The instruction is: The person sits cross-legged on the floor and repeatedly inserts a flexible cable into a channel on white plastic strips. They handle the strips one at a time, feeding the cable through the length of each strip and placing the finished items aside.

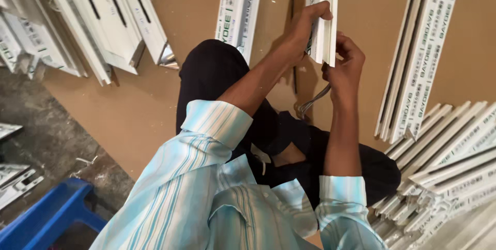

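Observation:
My left hand (304, 29) grips a white plastic window profile (323, 12) near its cut lower end, fingers wrapped over its edge. My right hand (343, 66) is closed at the same end of the profile, pinching a thin grey rubber strip (312, 101) that curls down from it. The profile runs upward out of the frame. I sit with dark trousers and a light blue striped shirt below the hands.
More white profiles lie on the brown board floor: one (238, 7) left of the held piece, a long one (419, 53) to the right, a stack (444, 162) at lower right, several (88, 17) at upper left. A blue plastic stool (49, 216) stands lower left.

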